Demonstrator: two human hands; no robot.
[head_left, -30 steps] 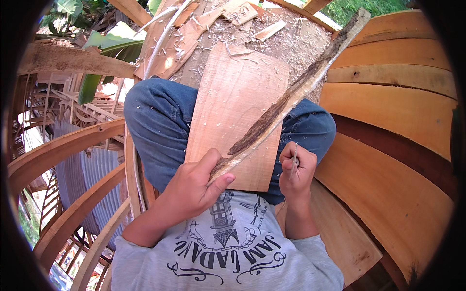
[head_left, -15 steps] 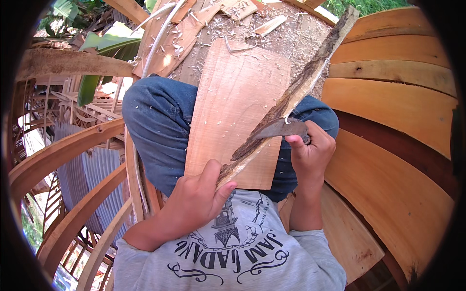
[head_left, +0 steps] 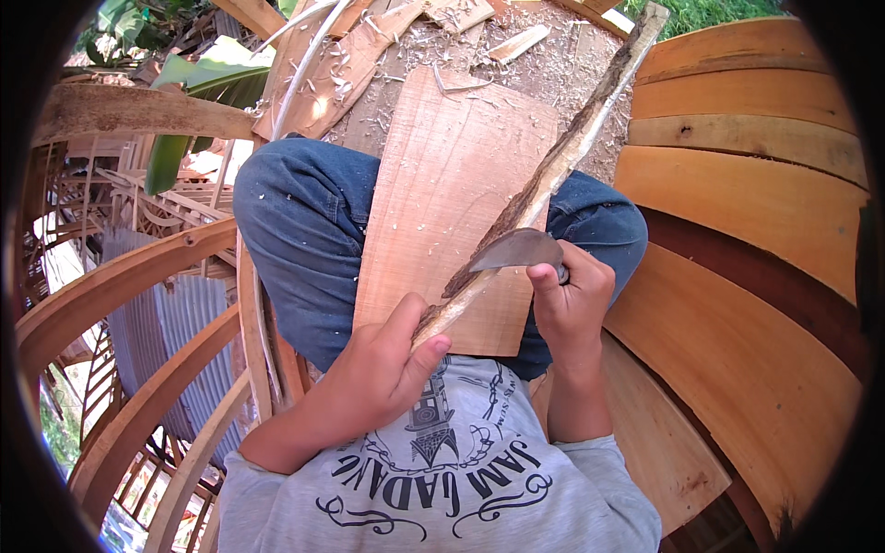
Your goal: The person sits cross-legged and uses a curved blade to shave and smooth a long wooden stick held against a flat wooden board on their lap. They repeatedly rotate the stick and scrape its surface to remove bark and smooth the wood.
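My left hand (head_left: 392, 355) is closed round the near end of a long wooden strip (head_left: 576, 138), rough and dark brown along one side, pale and freshly cut along the other. The strip slants up to the far right, over a flat tapered board (head_left: 433, 212) lying across my lap. In my right hand (head_left: 576, 295) is a knife with a broad, curved grey blade (head_left: 521, 249). Its blade rests across the strip, a short way beyond my left hand, and its dark handle is mostly hidden in my fist.
Curved orange-brown planks (head_left: 737, 221) form a wall on my right. Wooden ribs (head_left: 138, 267) curve along my left, with corrugated metal sheets (head_left: 189, 350) behind them. Ahead, shavings and wood scraps (head_left: 521, 43) lie on a plank floor. A banana leaf (head_left: 217, 78) hangs at the far left.
The knife has slid along the strip toward my left hand, and my right hand has come nearer with it. The strip's far end has swung slightly left. A curled shaving no longer shows above the blade.
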